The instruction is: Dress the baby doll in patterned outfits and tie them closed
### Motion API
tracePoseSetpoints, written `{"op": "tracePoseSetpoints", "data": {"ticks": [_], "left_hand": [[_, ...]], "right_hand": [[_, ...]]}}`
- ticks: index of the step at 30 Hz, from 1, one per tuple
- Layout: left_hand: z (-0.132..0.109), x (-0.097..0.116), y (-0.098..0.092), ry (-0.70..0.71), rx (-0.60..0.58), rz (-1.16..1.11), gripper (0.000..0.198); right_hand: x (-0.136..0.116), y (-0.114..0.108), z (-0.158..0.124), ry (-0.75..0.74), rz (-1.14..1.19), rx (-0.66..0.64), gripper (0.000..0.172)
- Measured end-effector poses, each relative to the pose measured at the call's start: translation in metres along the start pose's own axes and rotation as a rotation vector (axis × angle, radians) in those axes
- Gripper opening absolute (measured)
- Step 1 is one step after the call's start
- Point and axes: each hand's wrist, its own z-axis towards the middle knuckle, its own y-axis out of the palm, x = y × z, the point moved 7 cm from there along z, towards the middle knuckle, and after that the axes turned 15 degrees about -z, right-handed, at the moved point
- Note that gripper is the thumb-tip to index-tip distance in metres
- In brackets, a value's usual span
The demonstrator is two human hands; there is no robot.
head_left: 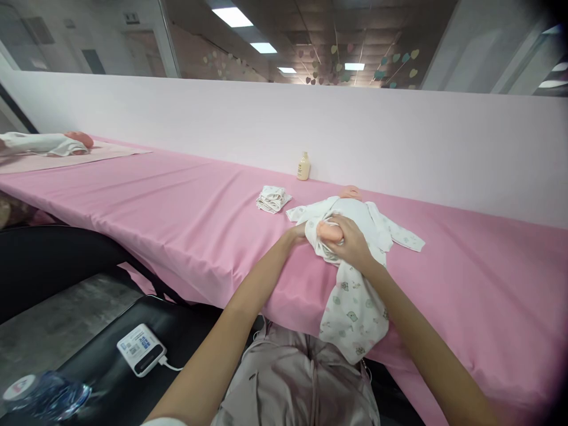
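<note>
Both your hands are on the baby doll [350,207] lying on the pink surface [177,201]. Your right hand [352,239] has its fingers closed around the doll's bare leg [329,231]; your left hand [302,232] grips the white printed garment [350,307], whose lower part hangs over the surface's edge. Just beyond lie a folded cloth [272,199] and a small bottle [304,166].

The doll [350,204] lies on the table [177,195] before me, under my hands. A folded cloth [272,199] sits left of it, a bottle [303,166] behind that by the wall.
</note>
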Motion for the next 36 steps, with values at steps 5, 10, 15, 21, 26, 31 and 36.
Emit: {"op": "tracePoseSetpoints", "data": {"ticks": [5,10,15,21,26,31,36], "left_hand": [[0.005,-0.021,-0.015,-0.281,-0.058,-0.367,0.042],[0.003,-0.020,-0.002,-0.297,-0.113,-0.216,0.051],[0.009,-0.012,-0.006,-0.132,0.063,-0.083,0.054],[0.008,-0.003,-0.025,0.059,0.345,0.337,0.042],[-0.002,0.020,0.006,0.302,0.291,0.603,0.043],[-0.008,0.025,0.053,0.371,-0.118,0.612,0.028],[-0.008,0.018,0.065,0.176,-0.262,0.624,0.034]], "right_hand": [[-0.015,0.039,-0.024,-0.118,-0.132,-0.372,0.064],[0.003,0.028,-0.029,-0.059,0.310,-0.610,0.076],[0.093,0.002,-0.017,0.460,0.396,-0.157,0.043],[0.085,0.030,-0.025,0.265,-0.130,-0.298,0.031],[0.056,0.025,-0.024,0.178,0.134,-0.415,0.025],[0.052,0.021,-0.020,0.269,0.596,-0.420,0.012],[0.091,0.014,-0.024,0.777,0.973,-0.109,0.010]]}}
